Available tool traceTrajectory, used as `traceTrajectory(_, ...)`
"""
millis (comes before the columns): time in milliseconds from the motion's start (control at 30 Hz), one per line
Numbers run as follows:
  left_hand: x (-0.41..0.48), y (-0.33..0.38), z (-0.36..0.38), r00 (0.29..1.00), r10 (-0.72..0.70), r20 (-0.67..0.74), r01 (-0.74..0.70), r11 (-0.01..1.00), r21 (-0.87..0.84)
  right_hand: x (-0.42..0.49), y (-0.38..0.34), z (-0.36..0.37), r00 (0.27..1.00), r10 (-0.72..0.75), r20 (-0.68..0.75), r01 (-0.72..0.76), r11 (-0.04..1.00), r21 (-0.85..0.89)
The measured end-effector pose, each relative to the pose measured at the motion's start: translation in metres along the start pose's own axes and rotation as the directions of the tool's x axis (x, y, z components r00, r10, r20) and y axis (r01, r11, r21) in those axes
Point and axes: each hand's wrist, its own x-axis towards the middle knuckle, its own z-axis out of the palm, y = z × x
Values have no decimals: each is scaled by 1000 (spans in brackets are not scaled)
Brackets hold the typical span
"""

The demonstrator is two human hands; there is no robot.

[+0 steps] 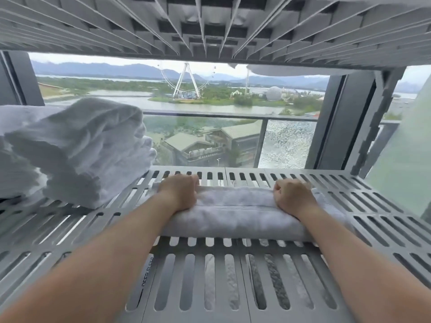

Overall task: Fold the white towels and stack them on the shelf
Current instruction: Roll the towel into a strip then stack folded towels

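Forearms, two, bare: I am seeing them reaching forward over the slotted grey shelf [233, 276]. Left hand [179, 192] and right hand [295, 195]: each is pressing on one end of the folded white towel [235, 215], fingers curling over its far edge and gripping it. Towel is lying flat across mid-shelf. Bundled white towels [88, 148] are sitting at the shelf's left, apart from it. Upper shelf [210, 24] is spanning overhead.

Towel stack [77, 150] blocks shelf [373, 206] left; right side lies open.
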Motion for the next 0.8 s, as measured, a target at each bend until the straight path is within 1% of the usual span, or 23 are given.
traceTrajectory(67,5,-5,6,1000,12,-4,-12,997,-76,2,4,6,999,27,29,-31,990,139)
traceTrajectory(100,7,-7,7,1000,18,8,-17,995,-101,3,6,7,999,36,39,-42,984,175)
traceTrajectory(167,12,-10,6,996,21,85,-9,991,-136,4,9,6,997,58,56,-69,975,211)
traceTrajectory(233,16,-7,0,986,11,164,7,994,-107,5,10,5,995,72,70,-86,971,224)
traceTrajectory(267,18,-2,-5,984,15,177,-7,999,-50,5,10,5,993,79,92,-98,969,225)
traceTrajectory(300,20,5,-9,986,33,163,-37,999,20,5,9,4,989,86,117,-111,967,227)
traceTrajectory(333,20,14,-12,991,63,118,-73,994,77,5,9,3,987,91,133,-121,963,241)
traceTrajectory(367,19,25,-15,993,109,47,-113,989,98,5,10,2,986,96,138,-130,955,266)
traceTrajectory(400,17,37,-15,986,165,-25,-162,983,80,6,12,-1,985,108,136,-144,945,293)
traceTrajectory(467,12,60,-15,949,287,-130,-294,955,-43,7,24,-11,983,134,128,-166,941,293)
traceTrajectory(500,10,72,-15,928,343,-145,-360,925,-117,7,34,-17,980,134,151,-170,949,265)
traceTrajectory(567,7,97,-11,899,417,-134,-437,868,-235,6,56,-27,959,110,262,-166,965,204)
traceTrajectory(633,8,117,-4,902,426,-70,-429,863,-268,5,72,-33,933,76,351,-141,977,163)
traceTrajectory(733,10,134,12,932,353,84,-329,919,-219,8,86,-32,930,84,359,-130,986,104)
traceTrajectory(800,9,139,21,944,307,123,-289,947,-141,11,90,-30,927,98,363,-138,987,87)
